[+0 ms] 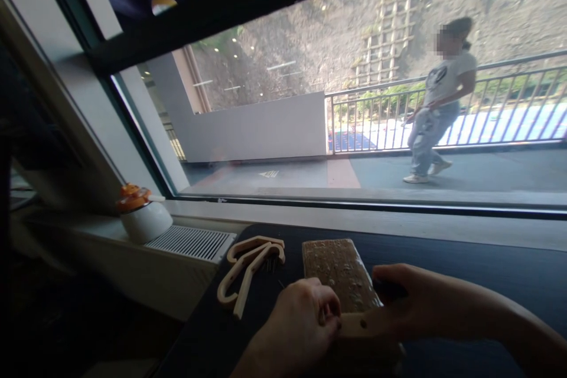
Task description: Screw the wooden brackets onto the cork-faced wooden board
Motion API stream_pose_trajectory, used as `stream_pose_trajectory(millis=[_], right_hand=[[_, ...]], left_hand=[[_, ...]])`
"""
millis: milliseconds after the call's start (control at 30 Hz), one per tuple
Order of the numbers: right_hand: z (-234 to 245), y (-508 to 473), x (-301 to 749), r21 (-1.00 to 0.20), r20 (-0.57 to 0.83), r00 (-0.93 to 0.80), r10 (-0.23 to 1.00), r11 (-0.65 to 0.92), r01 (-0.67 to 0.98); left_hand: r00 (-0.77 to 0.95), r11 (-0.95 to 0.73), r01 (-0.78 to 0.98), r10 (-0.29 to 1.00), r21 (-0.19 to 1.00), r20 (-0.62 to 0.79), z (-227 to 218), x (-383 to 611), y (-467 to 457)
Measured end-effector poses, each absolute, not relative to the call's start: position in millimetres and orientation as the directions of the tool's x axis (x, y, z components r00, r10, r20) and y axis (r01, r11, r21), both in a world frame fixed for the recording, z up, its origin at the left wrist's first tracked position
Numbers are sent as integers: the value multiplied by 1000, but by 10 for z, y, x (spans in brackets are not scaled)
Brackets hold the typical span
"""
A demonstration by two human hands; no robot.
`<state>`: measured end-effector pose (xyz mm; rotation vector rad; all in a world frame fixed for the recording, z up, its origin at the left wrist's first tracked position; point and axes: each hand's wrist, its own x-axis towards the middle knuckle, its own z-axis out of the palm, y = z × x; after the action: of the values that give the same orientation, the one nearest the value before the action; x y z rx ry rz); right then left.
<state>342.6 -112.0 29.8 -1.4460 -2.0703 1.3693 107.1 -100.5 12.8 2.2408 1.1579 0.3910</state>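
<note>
A rough, weathered wooden board (332, 260) lies on the dark tabletop, running toward me. Across it rests a pale wooden piece (354, 325) with a dark round hole. My left hand (305, 319) is closed at this piece's left end, its fingertips pinched together; what they hold is hidden. My right hand (411, 301) is closed at the right end, over the wooden piece, with a dark object (390, 288) between thumb and fingers. Its kind does not show. Left of the board lie several curved wooden hooks (250, 271), with thin screws or nails (271, 264) beside them.
The dark table (465, 263) meets a window sill (283, 212). A white container with an orange top (144, 218) stands on the ledge at left, by a slatted vent (192, 242). Beyond the glass, a person (443, 94) walks along a railed walkway.
</note>
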Motion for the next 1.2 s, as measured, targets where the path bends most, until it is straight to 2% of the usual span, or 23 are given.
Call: stream_pose_trajectory(millis=[233, 667, 833, 1033, 1200], right_hand=[[341, -1142, 3472, -747, -304, -360, 882, 14, 664], [271, -1117, 3600, -728, -256, -380, 889, 81, 681], [238, -1097, 3595, -709, -282, -391, 876, 84, 700], [271, -1079, 3577, -710, -333, -411, 848, 61, 702], [288, -1114, 3577, -699, -265, -415, 871, 123, 704]], left_hand=[[572, -455, 659, 820, 598, -6, 99, 1097, -1013], [555, -456, 684, 832, 570, -2, 135, 1091, -1048], [580, -507, 643, 812, 574, 68, 124, 1097, -1046], [617, -520, 631, 786, 576, 34, 172, 1107, -1051], [629, -542, 633, 776, 553, 41, 154, 1103, -1036]])
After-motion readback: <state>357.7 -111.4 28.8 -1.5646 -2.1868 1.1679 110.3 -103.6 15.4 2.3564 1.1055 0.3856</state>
